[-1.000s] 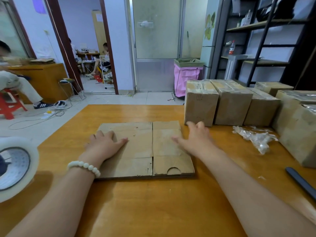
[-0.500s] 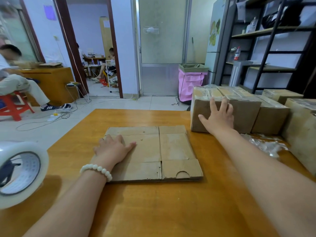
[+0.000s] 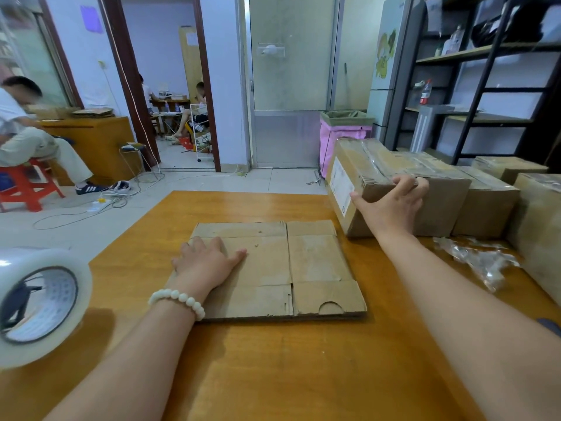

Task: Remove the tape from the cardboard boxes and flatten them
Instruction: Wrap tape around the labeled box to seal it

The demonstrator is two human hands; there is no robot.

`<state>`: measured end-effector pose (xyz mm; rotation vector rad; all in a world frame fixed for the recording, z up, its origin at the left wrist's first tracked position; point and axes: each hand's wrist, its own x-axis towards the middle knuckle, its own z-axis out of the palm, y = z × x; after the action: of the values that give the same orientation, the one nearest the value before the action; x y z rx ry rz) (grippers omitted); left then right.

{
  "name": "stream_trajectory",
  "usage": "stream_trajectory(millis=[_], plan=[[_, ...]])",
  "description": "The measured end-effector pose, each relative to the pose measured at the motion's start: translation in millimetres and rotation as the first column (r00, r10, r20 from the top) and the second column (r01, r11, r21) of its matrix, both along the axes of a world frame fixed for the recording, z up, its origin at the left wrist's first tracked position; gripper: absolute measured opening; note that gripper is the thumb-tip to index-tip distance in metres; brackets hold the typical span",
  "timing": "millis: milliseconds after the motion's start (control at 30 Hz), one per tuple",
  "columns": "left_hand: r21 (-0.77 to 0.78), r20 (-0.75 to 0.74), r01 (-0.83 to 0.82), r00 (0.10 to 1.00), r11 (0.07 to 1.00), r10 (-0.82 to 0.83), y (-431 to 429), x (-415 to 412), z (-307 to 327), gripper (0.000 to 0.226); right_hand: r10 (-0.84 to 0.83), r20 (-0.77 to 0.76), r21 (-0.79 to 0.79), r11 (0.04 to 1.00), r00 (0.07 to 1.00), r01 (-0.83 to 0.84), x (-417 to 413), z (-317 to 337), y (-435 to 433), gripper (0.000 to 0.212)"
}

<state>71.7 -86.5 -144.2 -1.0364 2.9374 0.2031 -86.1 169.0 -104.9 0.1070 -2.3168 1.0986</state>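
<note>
On the table (image 3: 273,375), left hand (image 3: 206,262) lies flat on flattened cardboard (image 3: 315,262); right hand (image 3: 391,205) clasps a taped box (image 3: 358,159), seemingly tilted.

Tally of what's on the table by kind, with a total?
Flattened cardboard box: 1
Taped boxes: 5 in view, one gripped by the right hand
Tape roll: 1
Crumpled tape wad: 1
Dark object cut off at right edge: 1
Total: 9
</note>
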Motion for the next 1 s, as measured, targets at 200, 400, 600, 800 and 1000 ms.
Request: stream_trajectory(millis=[200, 400, 600, 800, 1000], plan=[[0.014, -0.001, 0.0, 1.0, 1.0, 0.0, 3, 0, 1, 0.076, 0.161, -0.16, -0.193, 0.963, 0.974, -0.19, 27, 14, 2, 0.076], [0.027, -0.024, 0.008, 1.0, 1.0, -0.008, 3, 1, 1, 0.077, 0.258, -0.082, -0.19, 0.944, 0.963, -0.269, 47, 20, -2, 0.07], [0.018, -0.066, 0.001, 0.998, 1.0, 0.0, 4, 1, 1, 0.074, 0.22, -0.002, -0.074, 0.973, 0.976, -0.219, 55, 1, 6, 0.078], [-0.009, -0.307, 0.335, 0.896, 0.942, -0.322, 30, -3, -4, 0.088, 0.286, 0.011, -0.193, 0.941, 0.958, -0.278, 71, 9, -3, 0.069], [0.285, -0.611, 0.715, 0.649, 0.638, -0.454, 52, 1, -5, 0.118, 0.364, 0.002, -0.215, 0.91, 0.931, -0.355, 87, 11, -13, 0.07]])
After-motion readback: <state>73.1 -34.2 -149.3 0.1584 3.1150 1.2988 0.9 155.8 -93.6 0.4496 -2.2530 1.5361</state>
